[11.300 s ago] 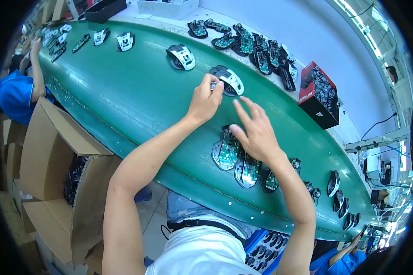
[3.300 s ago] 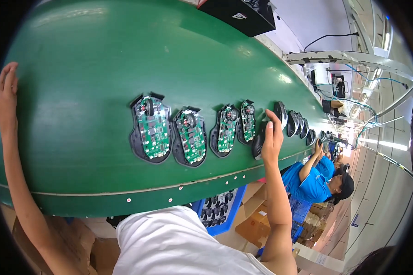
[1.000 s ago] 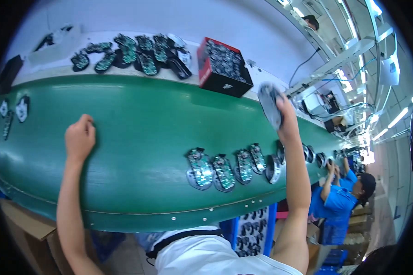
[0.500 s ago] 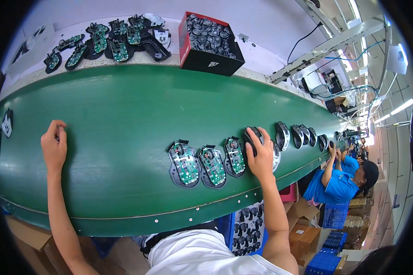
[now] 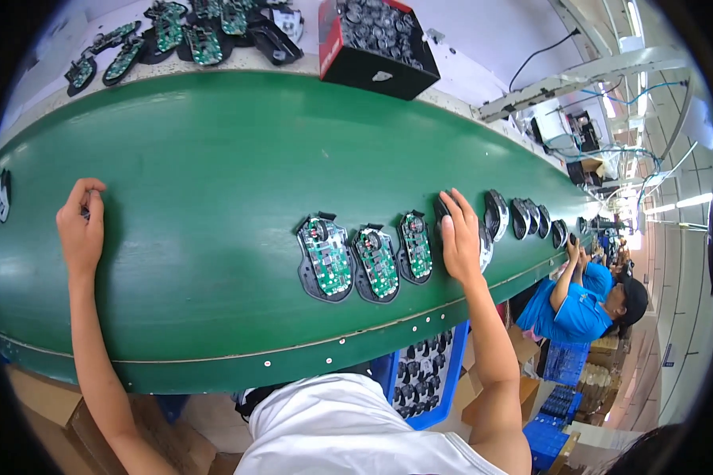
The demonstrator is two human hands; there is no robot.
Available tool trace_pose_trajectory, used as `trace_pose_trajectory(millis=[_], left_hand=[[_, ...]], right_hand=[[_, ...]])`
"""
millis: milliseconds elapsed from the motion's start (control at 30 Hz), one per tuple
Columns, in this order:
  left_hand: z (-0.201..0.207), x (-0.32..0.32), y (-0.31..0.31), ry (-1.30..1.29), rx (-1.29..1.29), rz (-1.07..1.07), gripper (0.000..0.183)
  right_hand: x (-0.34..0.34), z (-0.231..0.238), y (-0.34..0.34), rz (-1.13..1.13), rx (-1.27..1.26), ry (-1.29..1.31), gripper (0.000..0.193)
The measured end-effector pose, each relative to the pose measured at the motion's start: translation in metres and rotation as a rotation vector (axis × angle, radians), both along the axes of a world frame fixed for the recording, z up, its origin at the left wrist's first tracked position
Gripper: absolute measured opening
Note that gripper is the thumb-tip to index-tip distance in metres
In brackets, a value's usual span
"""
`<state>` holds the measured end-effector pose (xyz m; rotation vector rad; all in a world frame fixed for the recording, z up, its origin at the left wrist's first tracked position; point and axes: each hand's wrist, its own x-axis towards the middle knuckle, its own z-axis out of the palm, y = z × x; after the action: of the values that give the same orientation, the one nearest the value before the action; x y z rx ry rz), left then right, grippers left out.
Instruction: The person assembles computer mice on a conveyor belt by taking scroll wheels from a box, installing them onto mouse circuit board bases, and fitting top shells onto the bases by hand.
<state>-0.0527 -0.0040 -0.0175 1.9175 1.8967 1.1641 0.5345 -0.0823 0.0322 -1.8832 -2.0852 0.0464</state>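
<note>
My left hand point(image 5: 81, 226) hovers over the left part of the green belt point(image 5: 214, 182). Its fingers are curled in around a small dark thing, mostly hidden. Toward the right, my right hand point(image 5: 461, 241) lies with fingers stretched out over the right side of a black computer mouse point(image 5: 442, 209), hiding much of it. A mouse with a pale side point(image 5: 486, 247) shows just right of that hand. Left of it lie three opened mouse bases with green circuit boards: one on the left point(image 5: 326, 257), one in the middle point(image 5: 377, 263), one on the right point(image 5: 415, 247).
More mice point(image 5: 495, 214) line the belt to the right, toward a co-worker in a blue shirt point(image 5: 574, 309). Along the far ledge are several circuit-board bases point(image 5: 203, 45) and a box of small dark parts point(image 5: 380, 75). A blue crate point(image 5: 449, 388) stands below the near edge.
My right hand has loosened from the black mouse, its fingers straightening and shifting right. My left hand stays curled. The whole view has shifted, so the belt things appear higher.
</note>
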Motion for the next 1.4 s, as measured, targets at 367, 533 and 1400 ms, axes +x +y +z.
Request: trace_pose_trajectory(millis=[367,533,1400], left_hand=[[-0.002,-0.04,0.0,-0.079,-0.004,0.099,0.017],[-0.02,-0.101,0.011,-0.14,0.057,0.285,0.023],[-0.045,-0.134,0.021,-0.131,0.066,0.186,0.014]], right_hand=[[0.008,-0.013,-0.003,-0.025,0.131,0.174,0.042],[0.029,-0.008,-0.001,-0.044,0.01,0.428,0.05],[-0.001,-0.011,-0.051,-0.251,0.267,0.271,0.066]])
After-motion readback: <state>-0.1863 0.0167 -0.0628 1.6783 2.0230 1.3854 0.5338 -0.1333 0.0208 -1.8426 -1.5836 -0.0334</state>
